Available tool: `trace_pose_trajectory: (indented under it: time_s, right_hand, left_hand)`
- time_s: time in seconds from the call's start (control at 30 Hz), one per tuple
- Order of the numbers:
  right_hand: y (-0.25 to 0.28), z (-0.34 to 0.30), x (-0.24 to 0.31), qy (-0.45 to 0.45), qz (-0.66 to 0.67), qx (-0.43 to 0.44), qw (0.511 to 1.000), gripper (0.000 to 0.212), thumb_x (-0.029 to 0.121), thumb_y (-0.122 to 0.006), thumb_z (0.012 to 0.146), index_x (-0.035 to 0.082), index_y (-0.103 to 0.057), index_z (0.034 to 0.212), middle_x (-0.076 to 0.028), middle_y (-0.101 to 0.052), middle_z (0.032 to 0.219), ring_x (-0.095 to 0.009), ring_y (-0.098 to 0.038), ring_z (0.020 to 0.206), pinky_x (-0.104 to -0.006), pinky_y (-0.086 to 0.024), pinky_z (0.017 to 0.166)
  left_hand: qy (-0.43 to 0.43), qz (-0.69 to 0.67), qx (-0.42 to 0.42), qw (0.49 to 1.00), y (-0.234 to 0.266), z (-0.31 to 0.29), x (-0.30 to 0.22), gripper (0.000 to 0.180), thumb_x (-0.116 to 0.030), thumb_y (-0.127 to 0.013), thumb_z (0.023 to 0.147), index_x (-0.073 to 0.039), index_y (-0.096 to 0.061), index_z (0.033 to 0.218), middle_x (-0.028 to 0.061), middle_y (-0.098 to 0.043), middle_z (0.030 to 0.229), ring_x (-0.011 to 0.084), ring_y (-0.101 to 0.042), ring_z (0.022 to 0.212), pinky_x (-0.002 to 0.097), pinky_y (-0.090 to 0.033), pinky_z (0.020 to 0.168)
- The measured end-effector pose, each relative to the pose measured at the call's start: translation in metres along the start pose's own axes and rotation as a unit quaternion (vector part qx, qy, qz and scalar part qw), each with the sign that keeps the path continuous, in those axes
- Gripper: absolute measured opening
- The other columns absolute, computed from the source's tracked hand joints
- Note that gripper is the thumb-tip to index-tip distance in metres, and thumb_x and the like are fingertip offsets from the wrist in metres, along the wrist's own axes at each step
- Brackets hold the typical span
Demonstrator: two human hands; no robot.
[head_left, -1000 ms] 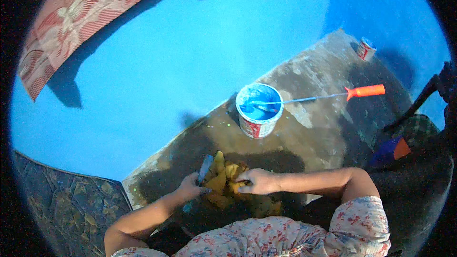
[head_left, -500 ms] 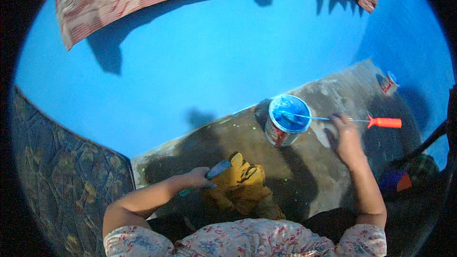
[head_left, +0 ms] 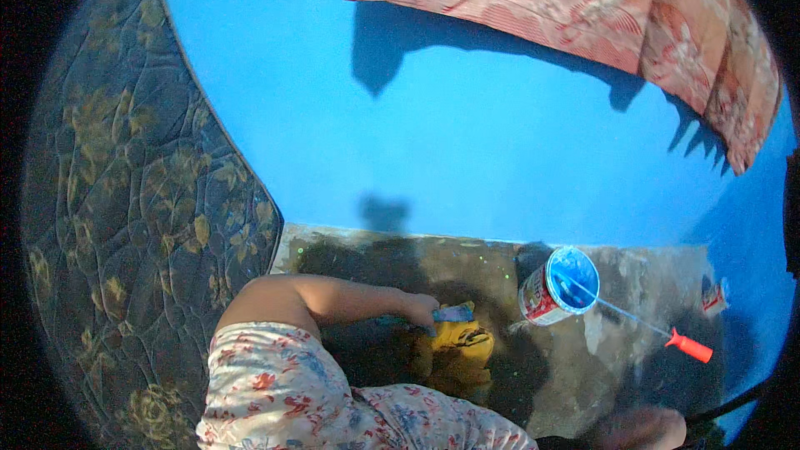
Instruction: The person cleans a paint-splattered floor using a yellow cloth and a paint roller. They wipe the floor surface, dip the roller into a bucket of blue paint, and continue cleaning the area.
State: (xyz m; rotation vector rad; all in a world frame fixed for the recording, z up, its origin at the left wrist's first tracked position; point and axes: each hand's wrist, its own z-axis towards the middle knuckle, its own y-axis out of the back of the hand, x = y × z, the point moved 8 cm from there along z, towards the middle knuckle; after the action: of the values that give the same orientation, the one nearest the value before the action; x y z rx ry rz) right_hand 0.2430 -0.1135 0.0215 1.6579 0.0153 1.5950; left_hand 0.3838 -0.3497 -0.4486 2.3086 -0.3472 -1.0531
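Note:
My left hand [head_left: 419, 308] is closed round a flat tool with a green handle [head_left: 390, 317]. Its wide end [head_left: 455, 312] is stained blue; brush or scraper, I cannot tell. Just below that end is a crumpled yellow fabric thing [head_left: 463, 345]. A blurred patch of skin at the lower right looks like my right hand [head_left: 654, 429], its fingers not distinct. Apart from both hands, a paint bucket [head_left: 543, 302] stands on the floor with blue paint inside. A paint roller leans in it, its head in the bucket and its orange-red handle [head_left: 691, 346] sticking out to the right.
A blue wall [head_left: 467, 150] rises beyond the stained floor [head_left: 621, 358]. Pink patterned curtain fabric [head_left: 583, 8] hangs across its upper part. A dark quilted, floral-patterned panel [head_left: 142, 200] borders the left side. Near the right corner sits a small can [head_left: 713, 297].
My right hand has left the roller's rod and moved down to the lower edge. My left hand keeps its tool over the yellow fabric. The view has swung left and tilted.

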Motion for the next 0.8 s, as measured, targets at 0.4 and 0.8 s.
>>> trace_pose_trajectory:
  time_s: [0.4, 0.8]
  right_hand:
    - [-0.064, 0.055, -0.062, -0.101, -0.162, 0.099, 0.977, 0.034, 0.032, -0.069, 0.071, 0.004, -0.069, 0.089, -0.009, -0.065, 0.077, -0.028, -0.064, 0.066, -0.0422, -0.047, 0.056]
    - [-0.091, 0.093, -0.133, -0.128, -0.169, 0.081, 0.974, 0.034, 0.033, -0.069, 0.073, 0.004, -0.068, 0.091, -0.009, -0.065, 0.079, -0.028, -0.064, 0.067, -0.0415, -0.047, 0.058]
  left_hand:
    - [-0.088, 0.131, 0.021, 0.987, -0.038, 0.040, 0.044, 0.041, -0.036, -0.074, 0.082, 0.004, -0.068, 0.083, 0.0168, -0.068, 0.086, 0.0313, -0.063, 0.074, 0.0466, -0.048, 0.069]
    - [0.048, -0.004, -0.006, 0.999, -0.016, 0.001, 0.032, 0.049, -0.045, -0.073, 0.082, 0.003, -0.071, 0.095, 0.0172, -0.070, 0.091, 0.0298, -0.067, 0.086, 0.0425, -0.052, 0.072]
